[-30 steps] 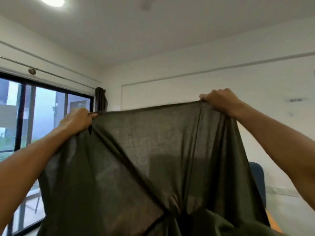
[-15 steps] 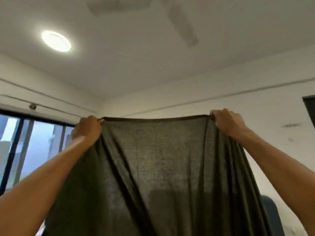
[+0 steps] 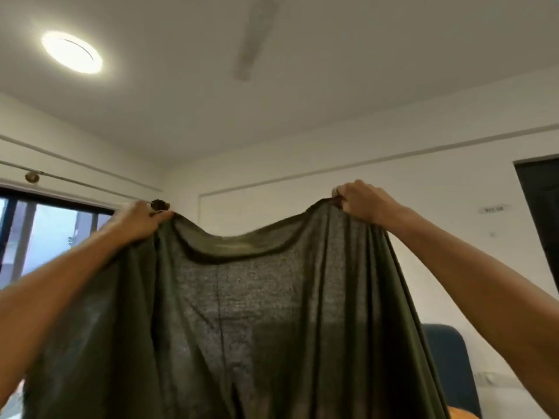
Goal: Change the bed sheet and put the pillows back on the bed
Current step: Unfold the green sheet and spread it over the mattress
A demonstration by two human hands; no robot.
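Observation:
A dark olive-green bed sheet hangs in front of me, held up high at its top edge. My left hand grips the left part of that edge and my right hand grips the right part. Between the two hands the edge sags in a loose curve. The cloth falls in long folds and fills the lower middle of the view. The bed and the pillows are hidden behind the sheet or out of view.
A window with a dark frame is at the left, with a curtain rod above it. A blue chair back stands at the lower right. A dark panel hangs on the right wall. A ceiling light and fan blade are overhead.
The top edge of the sheet was taut and straight; it now sags between my hands. Both hands keep their grip, and the view has tilted slightly down.

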